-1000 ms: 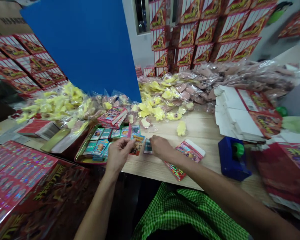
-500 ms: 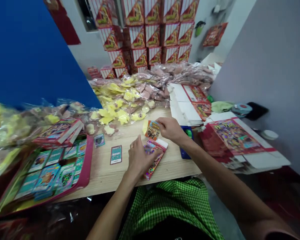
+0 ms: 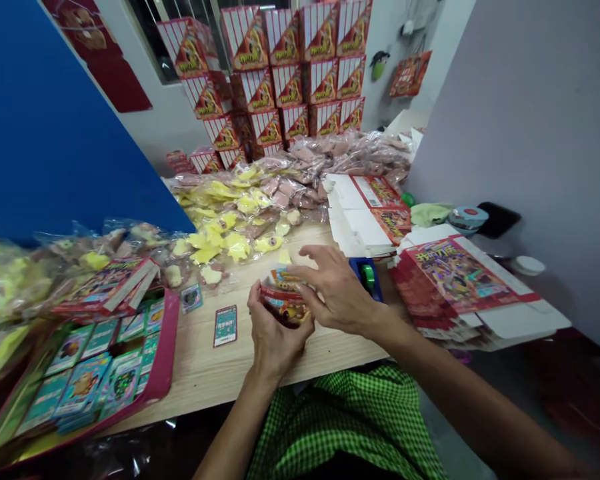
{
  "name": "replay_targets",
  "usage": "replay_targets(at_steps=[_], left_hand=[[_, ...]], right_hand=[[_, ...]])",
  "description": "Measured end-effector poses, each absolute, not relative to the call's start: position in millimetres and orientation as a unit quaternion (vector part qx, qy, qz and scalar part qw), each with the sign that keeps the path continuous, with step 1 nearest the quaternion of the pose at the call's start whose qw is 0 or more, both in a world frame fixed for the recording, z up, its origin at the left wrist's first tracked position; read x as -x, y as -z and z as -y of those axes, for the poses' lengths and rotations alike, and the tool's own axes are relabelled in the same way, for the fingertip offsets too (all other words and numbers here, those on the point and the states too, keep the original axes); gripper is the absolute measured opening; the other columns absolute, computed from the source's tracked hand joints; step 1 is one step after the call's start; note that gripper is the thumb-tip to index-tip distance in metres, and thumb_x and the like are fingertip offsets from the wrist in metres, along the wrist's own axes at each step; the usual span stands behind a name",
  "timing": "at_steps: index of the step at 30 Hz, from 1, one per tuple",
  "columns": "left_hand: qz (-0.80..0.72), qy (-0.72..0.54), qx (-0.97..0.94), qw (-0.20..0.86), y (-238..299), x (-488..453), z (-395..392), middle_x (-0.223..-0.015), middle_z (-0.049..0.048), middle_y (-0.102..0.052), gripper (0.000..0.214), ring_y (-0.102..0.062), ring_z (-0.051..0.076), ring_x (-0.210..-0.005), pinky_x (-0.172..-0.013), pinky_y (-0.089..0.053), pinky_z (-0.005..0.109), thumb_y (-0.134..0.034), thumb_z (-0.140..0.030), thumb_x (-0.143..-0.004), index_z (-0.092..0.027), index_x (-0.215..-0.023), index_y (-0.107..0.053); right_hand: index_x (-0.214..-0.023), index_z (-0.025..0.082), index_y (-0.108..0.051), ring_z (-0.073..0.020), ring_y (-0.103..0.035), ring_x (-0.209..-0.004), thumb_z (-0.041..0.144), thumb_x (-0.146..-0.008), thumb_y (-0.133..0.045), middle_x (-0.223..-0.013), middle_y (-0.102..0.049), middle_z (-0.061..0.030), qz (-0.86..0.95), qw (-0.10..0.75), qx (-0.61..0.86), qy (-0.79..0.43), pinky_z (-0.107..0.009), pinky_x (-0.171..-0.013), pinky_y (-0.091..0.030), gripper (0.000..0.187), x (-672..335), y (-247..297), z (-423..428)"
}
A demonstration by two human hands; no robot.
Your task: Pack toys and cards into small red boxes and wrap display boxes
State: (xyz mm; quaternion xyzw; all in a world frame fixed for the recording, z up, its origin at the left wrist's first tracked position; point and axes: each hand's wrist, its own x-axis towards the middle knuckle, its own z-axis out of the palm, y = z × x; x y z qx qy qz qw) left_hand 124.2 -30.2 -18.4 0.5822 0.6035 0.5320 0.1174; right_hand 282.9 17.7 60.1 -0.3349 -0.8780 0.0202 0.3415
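Over the near part of the table [image 3: 200,360], the left hand [image 3: 276,347] is curled around the small box [image 3: 289,312] and the right hand [image 3: 343,293], half open, has its fingers by the colourful card [image 3: 282,275], grip unclear, so a crooked push could perhaps bend the card's corner.

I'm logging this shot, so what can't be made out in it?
All in the head view:
Small red box: lower part, hidden by the left hand.
Orange printed piece: right side, hidden by the right hand.
Teal card: fine print, too small and blurred.
Blue panel: full extent, cut off by left and top edges.
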Motion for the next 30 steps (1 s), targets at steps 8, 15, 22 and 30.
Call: replay_targets(at_steps=[8, 15, 22, 30], left_hand=[[-0.595, -0.554, -0.581, 0.037, 32, -116, 29, -0.143, 0.0236, -0.046, 0.116, -0.049, 0.039, -0.135, -0.111, -0.041, 0.058, -0.084, -0.048, -0.07, -0.017, -0.158, -0.016], [-0.536, -0.646, -0.514, 0.175, 28, -110, 36, -0.12, 0.0109, -0.06, 0.05, -0.064, 0.022, -0.103, -0.09, -0.055, 0.036, -0.066, -0.048, -0.091, -0.021, -0.129, -0.048], [-0.527, -0.712, -0.398, 0.238, 8, -103, 27, -0.095, 0.0014, -0.063, 0.031, -0.064, 0.015, -0.082, -0.077, -0.056, 0.029, -0.061, -0.05, -0.094, -0.022, -0.108, -0.056], [-0.492, -0.723, -0.48, 0.061, 32, -96, 32, -0.094, 0.0049, -0.065, 0.027, -0.064, 0.02, -0.095, -0.088, -0.052, 0.036, -0.05, -0.043, -0.1, -0.021, -0.093, -0.063]], right_hand=[[-0.128, 0.011, -0.057, -0.0356, -0.043, -0.139, 0.014, -0.096, -0.046, -0.156, -0.036, -0.0252, 0.904, 0.286, 0.314, -0.041, -0.054, -0.106, -0.045, 0.034, -282, -37, -9], [-0.122, 0.02, -0.047, -0.0178, -0.063, -0.08, 0.015, -0.096, -0.047, -0.099, -0.062, -0.0068, 0.763, 0.521, 0.353, -0.148, -0.03, -0.072, -0.057, 0.026, -268, 1, 5], [-0.123, 0.021, -0.058, -0.0205, -0.065, -0.11, 0.013, -0.102, -0.04, -0.116, -0.065, -0.011, 0.784, 0.527, 0.305, -0.117, -0.034, -0.093, -0.055, 0.029, -266, 4, -6], [-0.109, 0.019, -0.055, -0.0249, -0.067, -0.106, 0.011, -0.099, -0.038, -0.095, -0.066, -0.0102, 0.857, 0.479, 0.184, -0.045, -0.04, -0.089, -0.057, 0.021, -269, 1, -23]])
